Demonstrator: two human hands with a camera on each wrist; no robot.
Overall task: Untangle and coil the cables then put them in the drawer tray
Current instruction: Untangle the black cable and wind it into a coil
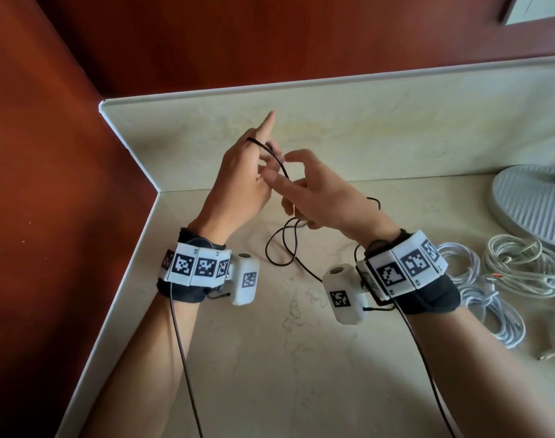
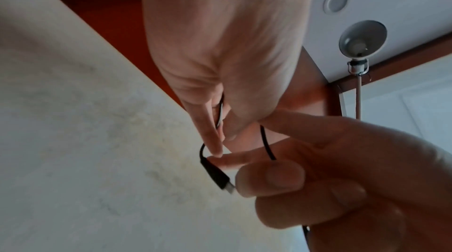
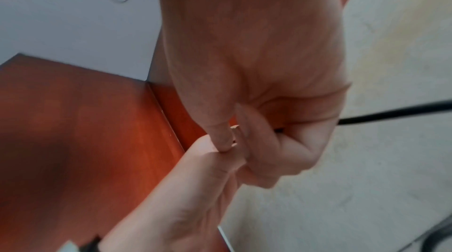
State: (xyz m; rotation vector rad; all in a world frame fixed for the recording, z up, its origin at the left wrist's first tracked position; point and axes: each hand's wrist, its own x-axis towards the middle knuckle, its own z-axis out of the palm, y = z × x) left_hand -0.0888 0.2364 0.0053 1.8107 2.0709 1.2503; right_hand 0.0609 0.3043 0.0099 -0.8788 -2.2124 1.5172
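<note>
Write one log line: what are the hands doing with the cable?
left hand: holds black cable | right hand: pinches cable near plug | rest of cable: loose on counter | white cables: untouched

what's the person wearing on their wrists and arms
Both forearms are bare, no sleeves. Each wrist carries a dark fabric cuff under a white band of square black-and-white marker tiles, the right band alike. A rounded white camera housing juts from each band's inner side, the right one also tagged. A thin dark lead trails along each forearm.
</note>
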